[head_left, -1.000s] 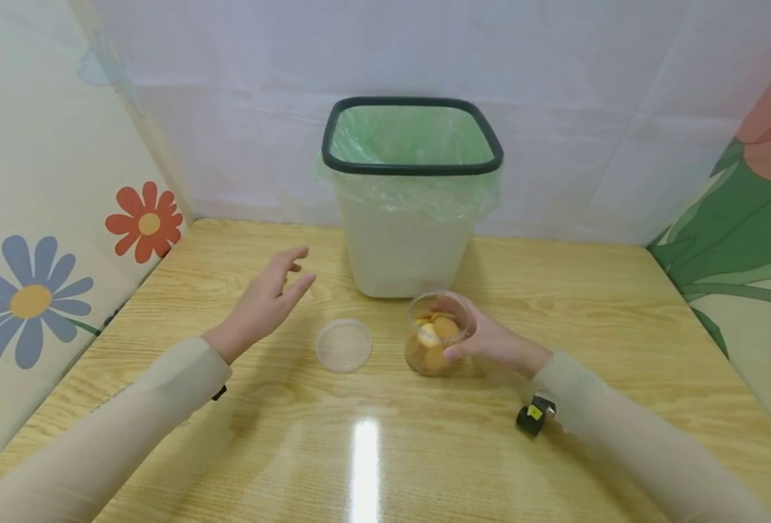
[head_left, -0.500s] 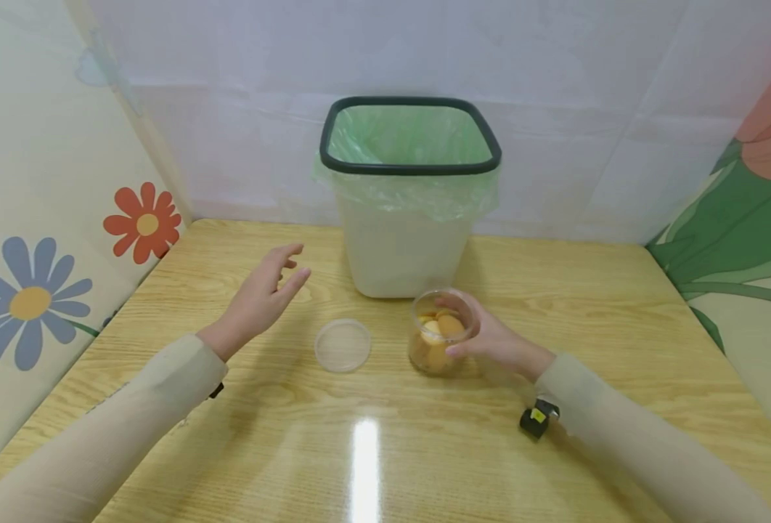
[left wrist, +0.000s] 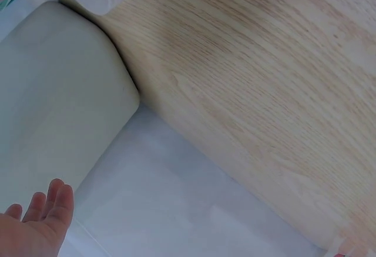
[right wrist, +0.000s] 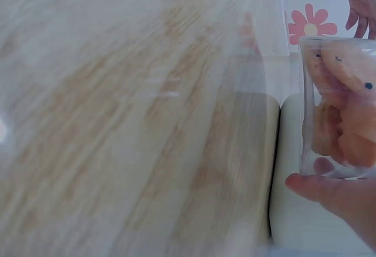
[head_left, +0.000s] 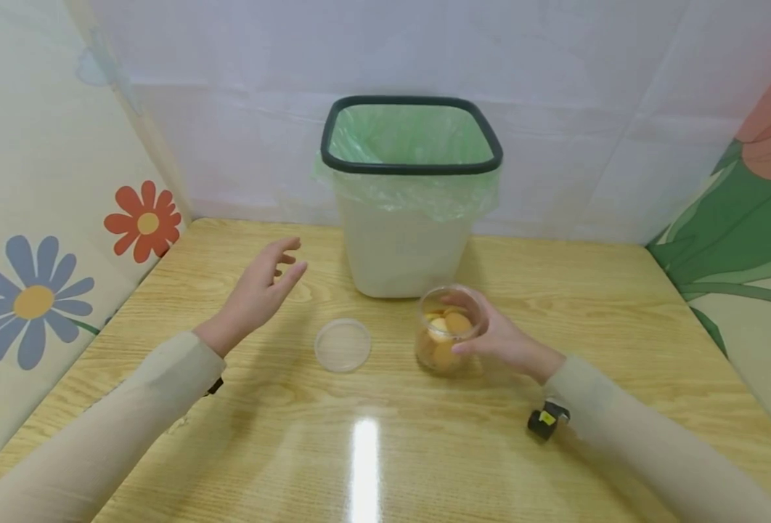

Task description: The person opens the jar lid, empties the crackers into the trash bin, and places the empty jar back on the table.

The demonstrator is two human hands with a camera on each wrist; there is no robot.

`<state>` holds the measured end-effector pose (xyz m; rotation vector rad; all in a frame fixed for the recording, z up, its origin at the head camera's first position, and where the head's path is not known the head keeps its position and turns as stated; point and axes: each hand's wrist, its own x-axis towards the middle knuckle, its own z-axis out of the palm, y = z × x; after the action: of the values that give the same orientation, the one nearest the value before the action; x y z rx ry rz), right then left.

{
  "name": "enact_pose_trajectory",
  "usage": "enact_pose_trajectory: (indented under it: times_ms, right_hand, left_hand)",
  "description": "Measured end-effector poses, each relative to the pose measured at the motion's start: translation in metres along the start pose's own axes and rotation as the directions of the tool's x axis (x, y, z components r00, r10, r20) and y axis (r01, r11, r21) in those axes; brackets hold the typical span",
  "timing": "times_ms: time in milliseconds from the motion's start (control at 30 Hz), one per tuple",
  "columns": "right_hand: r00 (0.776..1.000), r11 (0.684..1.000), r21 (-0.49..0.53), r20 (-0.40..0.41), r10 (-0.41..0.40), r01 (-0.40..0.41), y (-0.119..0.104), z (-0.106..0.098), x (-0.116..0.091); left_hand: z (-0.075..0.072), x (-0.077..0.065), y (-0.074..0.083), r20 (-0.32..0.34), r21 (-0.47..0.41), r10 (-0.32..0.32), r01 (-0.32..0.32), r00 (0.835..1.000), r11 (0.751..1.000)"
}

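Observation:
My right hand (head_left: 508, 341) grips a clear round plastic jar (head_left: 427, 350) by its right side, thumb at the front and fingers behind. Inside are several round, golden-brown biscuits (head_left: 454, 322); the jar's mouth is uncovered. In the right wrist view the jar (right wrist: 309, 145) appears at the right edge, above the thumb. A clear round lid (head_left: 343, 346) lies flat on the table between the hands. My left hand (head_left: 255, 294) hovers over the table's left part, fingers loosely bent and holding nothing. The left wrist view shows its fingertips (left wrist: 56, 207) at the lower left.
Behind the jar stands a whitish waste bin (head_left: 405, 243) with a dark rim and a green bag lining it. The wooden table (head_left: 281, 450) ends at a white backdrop (head_left: 575, 131). Flower-printed panels (head_left: 26, 181) flank both sides.
My right hand has shifted slightly rightward with the jar. My left hand has drifted a little up and left, away from the lid, which stays in place.

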<state>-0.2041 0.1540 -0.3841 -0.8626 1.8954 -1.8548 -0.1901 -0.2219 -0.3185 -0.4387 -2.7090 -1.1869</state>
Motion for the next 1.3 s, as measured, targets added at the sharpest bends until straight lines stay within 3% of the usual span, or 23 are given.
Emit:
enact_pose_trajectory:
  times_ms: [733, 1300]
  right_hand:
    - [0.997, 0.998, -0.033, -0.067, 0.050, -0.052, -0.016, -0.007, -0.008]
    - [0.990, 0.997, -0.061, -0.136, 0.027, -0.036, -0.027, -0.016, -0.013]
  left_hand:
    - [-0.012, 0.004, 0.010, -0.047, -0.102, -0.023, 0.018, 0.999, 0.995]
    - [-0.022, 0.013, 0.021, -0.103, -0.201, -0.046, 0.024, 0.994, 0.979]
